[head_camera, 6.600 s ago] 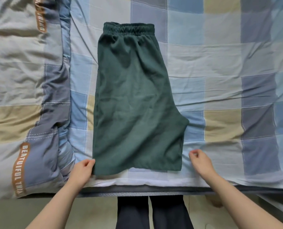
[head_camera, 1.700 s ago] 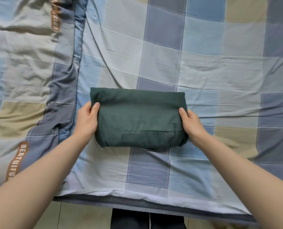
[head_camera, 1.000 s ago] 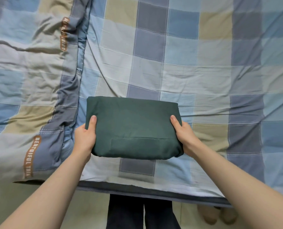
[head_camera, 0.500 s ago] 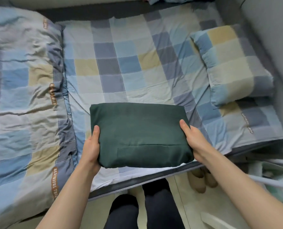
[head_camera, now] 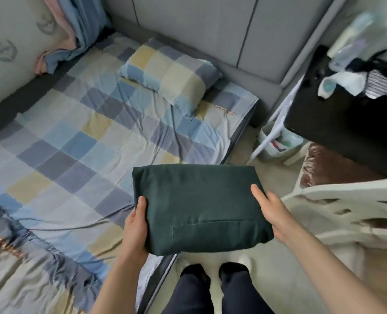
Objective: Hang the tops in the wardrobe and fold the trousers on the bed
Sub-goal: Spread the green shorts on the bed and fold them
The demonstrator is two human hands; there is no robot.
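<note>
The dark green trousers (head_camera: pixel 199 205) are folded into a thick rectangle and held in the air over the bed's front edge and the floor. My left hand (head_camera: pixel 135 225) grips the bundle's left end, thumb on top and fingers underneath. My right hand (head_camera: pixel 269 211) grips its right end the same way. The bed (head_camera: pixel 74 150), covered in a checked sheet, lies to the left and behind the bundle.
A checked pillow (head_camera: pixel 167 73) lies at the head of the bed against a grey headboard (head_camera: pixel 210 30). A crumpled quilt (head_camera: pixel 18 268) covers the bed's near left. A white plastic chair (head_camera: pixel 346 211), a small bin (head_camera: pixel 278 141) and a black cabinet (head_camera: pixel 346 114) stand to the right.
The trousers went from lying flat on the bed to a folded bundle. Both hands lifted it off the sheet and carried it right, and the view swung right toward the headboard and chair.
</note>
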